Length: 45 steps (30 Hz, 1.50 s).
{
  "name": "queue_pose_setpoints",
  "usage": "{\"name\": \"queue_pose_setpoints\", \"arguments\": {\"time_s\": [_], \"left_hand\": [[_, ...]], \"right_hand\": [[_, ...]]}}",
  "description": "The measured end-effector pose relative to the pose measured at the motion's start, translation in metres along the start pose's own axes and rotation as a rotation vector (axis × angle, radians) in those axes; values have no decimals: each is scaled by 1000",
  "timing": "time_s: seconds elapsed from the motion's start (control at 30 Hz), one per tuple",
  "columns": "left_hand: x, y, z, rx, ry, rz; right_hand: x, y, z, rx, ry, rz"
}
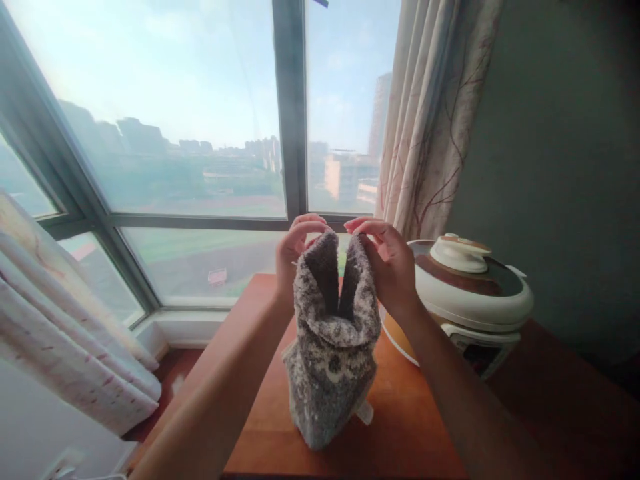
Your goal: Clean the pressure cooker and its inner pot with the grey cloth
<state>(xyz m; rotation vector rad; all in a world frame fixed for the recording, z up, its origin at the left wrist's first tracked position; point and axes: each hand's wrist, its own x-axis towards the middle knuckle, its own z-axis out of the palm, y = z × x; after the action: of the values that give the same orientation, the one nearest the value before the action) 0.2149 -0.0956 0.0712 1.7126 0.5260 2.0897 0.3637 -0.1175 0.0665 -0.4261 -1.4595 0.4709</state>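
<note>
A grey and off-white fuzzy knitted piece (330,380) hangs or stands over the table, its narrow end pointing toward me. Its upper edge is folded over and drawn up into two peaks with a gap between them. My left hand (295,250) pinches the left peak between thumb and fingers. On the other side, my right hand (387,260) is closed on the right peak. A small whitish tab (365,412) shows at the lower right of the knit. Exactly what kind of knitted article it is, I cannot tell.
The brown wooden table (270,433) lies beneath the knit. At its right stands a white electric cooker (470,293) with a glass lid, close to my right forearm. Behind are large windows (200,133), with a curtain (430,113) at right and another curtain (65,333) at left.
</note>
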Motion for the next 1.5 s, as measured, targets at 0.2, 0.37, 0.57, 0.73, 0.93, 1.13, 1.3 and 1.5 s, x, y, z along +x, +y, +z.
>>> {"name": "queue_pose_setpoints", "arguments": {"time_s": [0.2,0.37,0.57,0.73,0.93,1.13,1.3,1.5], "left_hand": [[-25,-16,5,-184,-149,-197],[-28,-17,3,-187,-149,-358],[-33,6,-18,76,-172,-88],[-38,25,-41,491,-696,114],[-33,13,-48,500,-791,15],[-19,-2,-40,175,-983,-185],[-9,-3,-32,435,-1188,-83],[3,17,-40,331,-1246,-28]], "right_hand": [[-22,7,6,43,-150,230],[-20,8,-5,-170,-192,229],[-19,16,-19,-215,-50,223],[-19,14,-28,-164,-17,229],[-15,7,-36,-160,-15,249],[-12,1,-40,-113,-92,277],[-13,-4,-43,-152,-93,284],[-13,-8,-54,-185,-10,261]]}}
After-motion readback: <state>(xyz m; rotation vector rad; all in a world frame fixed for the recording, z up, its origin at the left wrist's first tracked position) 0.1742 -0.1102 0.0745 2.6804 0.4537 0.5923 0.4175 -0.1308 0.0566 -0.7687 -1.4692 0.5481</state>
